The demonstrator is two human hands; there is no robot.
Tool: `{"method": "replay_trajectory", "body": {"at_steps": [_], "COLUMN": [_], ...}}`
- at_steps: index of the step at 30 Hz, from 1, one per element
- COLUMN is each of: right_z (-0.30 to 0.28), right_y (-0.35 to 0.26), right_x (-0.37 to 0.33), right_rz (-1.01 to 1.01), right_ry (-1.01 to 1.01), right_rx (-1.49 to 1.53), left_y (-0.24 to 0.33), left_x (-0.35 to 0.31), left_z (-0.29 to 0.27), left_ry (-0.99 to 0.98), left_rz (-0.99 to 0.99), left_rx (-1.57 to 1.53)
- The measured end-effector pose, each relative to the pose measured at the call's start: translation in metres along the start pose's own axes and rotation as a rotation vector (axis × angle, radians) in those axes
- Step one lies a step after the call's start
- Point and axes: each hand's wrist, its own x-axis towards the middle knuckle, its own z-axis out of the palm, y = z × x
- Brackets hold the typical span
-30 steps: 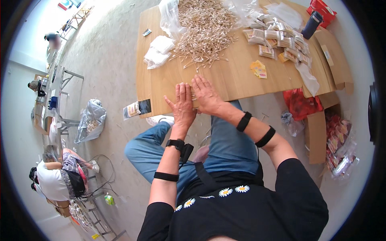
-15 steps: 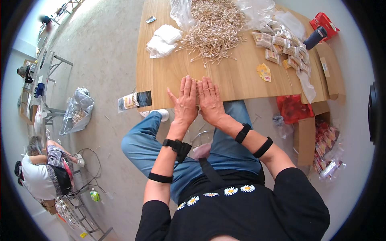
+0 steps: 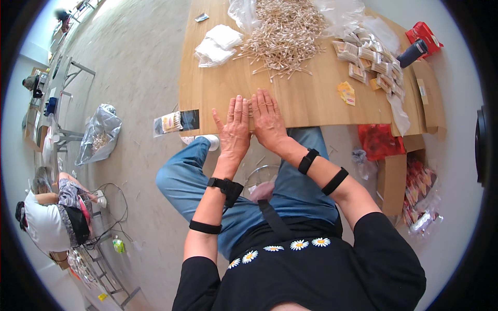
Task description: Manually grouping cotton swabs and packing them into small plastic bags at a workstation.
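Observation:
At the table's front edge my left hand (image 3: 236, 127) lies with straight fingers, its thumb spread away to the left. My right hand (image 3: 268, 120) is beside it, fingers stretched out and close together. In the narrow gap between them shows a small row of cotton swabs (image 3: 250, 109), mostly covered by the hands. Farther back on the wooden table (image 3: 212, 90) is a large loose heap of cotton swabs (image 3: 282, 36). To the left, a pack of cotton swabs (image 3: 171, 122) in a clear bag with a dark end overhangs the table edge.
White folded bags (image 3: 218, 45) lie back left. At the right are filled swab packs (image 3: 358, 72), yellow cards (image 3: 346, 93), a dark bottle (image 3: 413, 53) and a red bag (image 3: 424, 37). A cardboard box (image 3: 391, 181) stands below; another person (image 3: 49, 220) sits at far left.
My right hand has shifted slightly up and left along the fingers of my left hand. The view has moved a little, so the table's things appear farther right.

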Motion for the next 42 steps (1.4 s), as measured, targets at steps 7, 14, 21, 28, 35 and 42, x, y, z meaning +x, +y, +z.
{"method": "replay_trajectory", "body": {"at_steps": [7,14,21,28,35,42], "right_z": [-0.015,-0.011,-0.004,-0.013,-0.008,0.007], "right_y": [-0.002,-0.003,-0.01,-0.009,-0.024,-0.023], "right_x": [-0.011,-0.013,0.007,0.007,0.016,0.015], "right_rz": [-0.01,-0.008,-0.019,-0.01,-0.067,-0.071], "right_ry": [-0.084,-0.069,-0.075,-0.104,-0.076,-0.04], "right_rx": [0.129,0.105,0.043,0.117,0.148,0.095], "left_y": [0.005,0.003,0.001,-0.01,-0.003,-0.004], "left_x": [0.0,-0.002,-0.001,-0.015,-0.014,-0.024], "left_z": [-0.02,-0.014,-0.027,-0.034,-0.033,-0.04], "left_ry": [-0.127,-0.125,-0.144,-0.211,-0.224,-0.205], "left_rz": [-0.076,-0.062,-0.06,-0.239,-0.265,-0.296], "left_rx": [-0.168,-0.093,-0.113,-0.096,-0.08,-0.127]}}
